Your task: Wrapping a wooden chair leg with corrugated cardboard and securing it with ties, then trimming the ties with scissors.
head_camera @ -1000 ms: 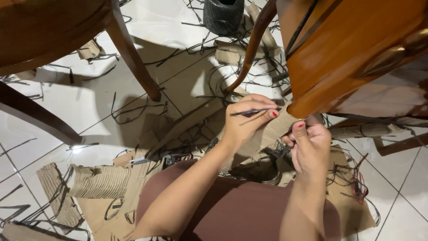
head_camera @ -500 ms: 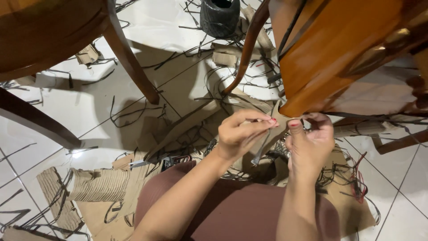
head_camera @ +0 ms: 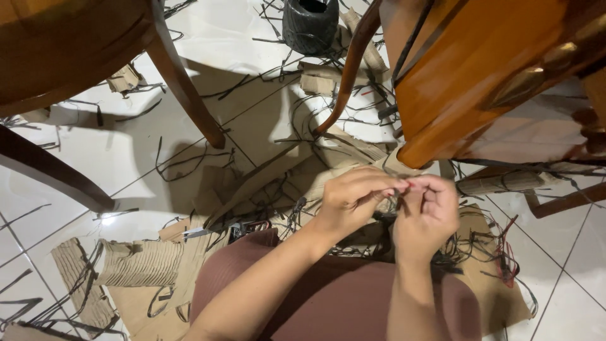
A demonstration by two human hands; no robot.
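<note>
My left hand point(head_camera: 356, 196) and my right hand point(head_camera: 429, 211) meet fingertip to fingertip below the corner of an upturned orange-brown wooden chair frame point(head_camera: 467, 82). Between the pinched fingers runs a thin dark strand point(head_camera: 400, 197); which hand grips it harder I cannot tell. Both hands hover over my lap in brown cloth point(head_camera: 334, 297). A dark strand also runs along the chair frame's edge above.
Several dark strand offcuts and torn cardboard pieces point(head_camera: 136, 265) litter the white tiled floor point(head_camera: 88, 170). A dark roll of strand point(head_camera: 310, 25) stands at the top. A curved wooden chair leg point(head_camera: 183, 82) and a dark wooden bar point(head_camera: 47, 170) cross the left side.
My two hands have come together, from apart with the left holding a thin dark piece out flat, to pinching at one spot under the chair corner.
</note>
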